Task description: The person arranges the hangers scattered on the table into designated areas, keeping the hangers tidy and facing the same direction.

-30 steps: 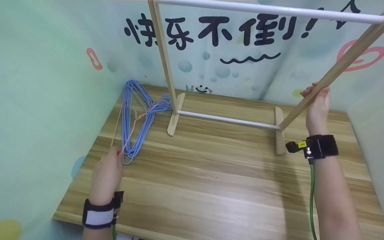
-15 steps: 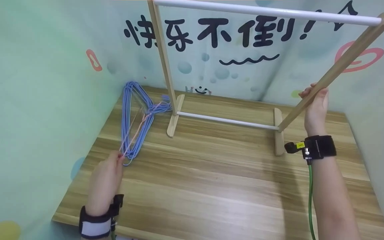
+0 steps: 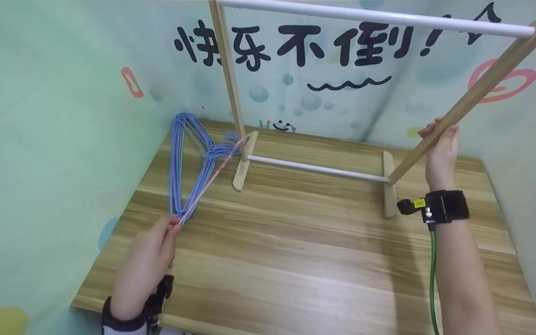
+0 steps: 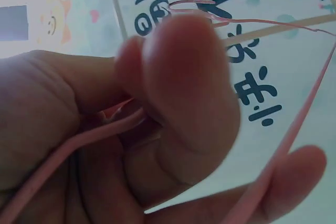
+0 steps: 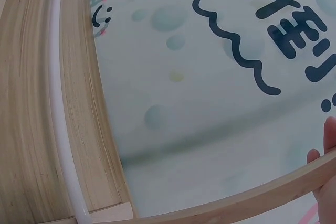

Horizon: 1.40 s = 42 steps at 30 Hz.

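In the head view, my left hand [image 3: 149, 256] pinches one end of a pink clothes hanger [image 3: 213, 177], which slants up and right, its far part crossing the rack's left foot in view. The left wrist view shows the pink wire passing between thumb and fingers [image 4: 189, 87]. Under it lies a stack of blue clothes hangers [image 3: 175, 172], hooks toward the rack. At the right, my right hand [image 3: 442, 158] grips the slanting right post [image 3: 477, 93] of a wooden clothes rack. Only a few of its fingertips [image 5: 329, 132] show in the right wrist view.
A thick white top bar [image 3: 375, 16] and a thinner white lower bar [image 3: 317, 167] join the rack's posts. Its feet stand on a wood-grain table [image 3: 296, 260]. Printed curtains [image 3: 54, 139] enclose the table at the back and sides.
The pink hanger has turned in my left hand, its far end swinging right from above the blue stack to the rack's left foot. The left hand has shifted slightly right; the right hand stays put.
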{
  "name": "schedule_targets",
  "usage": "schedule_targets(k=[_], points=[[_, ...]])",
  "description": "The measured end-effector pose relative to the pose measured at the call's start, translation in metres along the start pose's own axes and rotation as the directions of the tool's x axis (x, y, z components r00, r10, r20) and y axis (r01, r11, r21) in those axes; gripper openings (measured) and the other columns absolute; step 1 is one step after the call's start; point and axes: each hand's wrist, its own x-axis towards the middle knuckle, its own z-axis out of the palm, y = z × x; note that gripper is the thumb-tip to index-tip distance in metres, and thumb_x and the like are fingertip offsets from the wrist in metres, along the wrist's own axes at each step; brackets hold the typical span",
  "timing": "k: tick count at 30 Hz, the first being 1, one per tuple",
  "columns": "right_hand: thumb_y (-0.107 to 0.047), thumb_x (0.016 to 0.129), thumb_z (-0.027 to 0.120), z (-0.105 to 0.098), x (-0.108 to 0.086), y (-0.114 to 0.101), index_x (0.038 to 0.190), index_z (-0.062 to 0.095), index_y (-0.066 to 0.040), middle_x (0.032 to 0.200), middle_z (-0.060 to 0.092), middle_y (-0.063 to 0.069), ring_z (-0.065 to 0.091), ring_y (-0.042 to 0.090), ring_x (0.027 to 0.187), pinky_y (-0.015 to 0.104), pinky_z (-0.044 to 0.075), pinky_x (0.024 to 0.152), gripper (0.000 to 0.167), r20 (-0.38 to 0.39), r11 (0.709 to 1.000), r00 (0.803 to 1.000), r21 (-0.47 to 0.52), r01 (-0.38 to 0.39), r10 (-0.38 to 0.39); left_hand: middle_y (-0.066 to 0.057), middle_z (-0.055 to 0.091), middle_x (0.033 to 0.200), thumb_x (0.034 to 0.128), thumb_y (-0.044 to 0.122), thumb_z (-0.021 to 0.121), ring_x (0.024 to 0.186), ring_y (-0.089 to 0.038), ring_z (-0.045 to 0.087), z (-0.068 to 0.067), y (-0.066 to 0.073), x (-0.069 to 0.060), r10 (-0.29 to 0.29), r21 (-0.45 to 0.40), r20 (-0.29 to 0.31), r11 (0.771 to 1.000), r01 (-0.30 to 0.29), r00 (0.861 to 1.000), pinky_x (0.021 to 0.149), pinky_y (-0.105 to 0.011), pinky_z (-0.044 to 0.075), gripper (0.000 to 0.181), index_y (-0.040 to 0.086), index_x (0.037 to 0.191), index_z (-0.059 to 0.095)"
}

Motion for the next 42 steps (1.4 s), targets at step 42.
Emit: schedule_targets(k=[42], points=[[-0.035,0.102,0.024,-0.003,-0.002,-0.001,0.118,0.047,-0.005,0.094,0.050,0.009,0.052,0.030,0.103,0.029,0.039,0.094,0.042,0.030,0.998,0.999,-0.062,-0.023,0.025,-0.012,0.050,0.052,0.0996,0.019,0.050,0.040,-0.011,0.048,-0.003,0.070,0.068,0.091,-0.330,-0.809,0.746,-0.578,0.581,0.050,-0.020,0.050,0.032,-0.012,0.092,0.050]])
